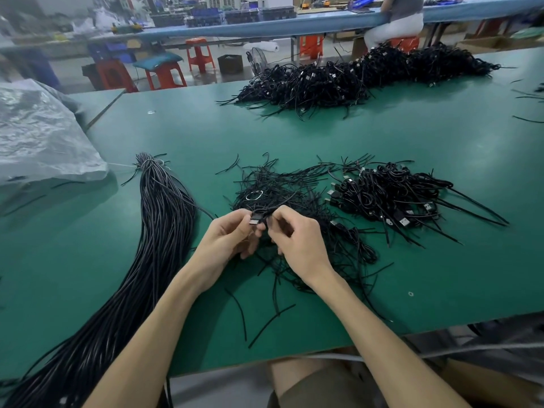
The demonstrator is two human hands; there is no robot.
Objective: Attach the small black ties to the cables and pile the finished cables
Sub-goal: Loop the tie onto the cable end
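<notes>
My left hand (231,238) grips a coiled black cable just behind its USB plug (255,219). My right hand (295,237) pinches a thin black tie against that cable, right beside the plug. Both hands hover over a loose heap of black ties (273,187) on the green table (323,134). To the right lies a pile of coiled, tied cables (391,198) with USB plugs showing. A long bundle of straight black cables (162,231) runs from the middle left down past the front edge.
A much larger heap of coiled cables (362,75) lies along the table's far edge. Crumpled plastic sheeting (38,136) covers the left. Stray ties (265,322) lie near the front edge. Orange stools and a seated person are beyond the table.
</notes>
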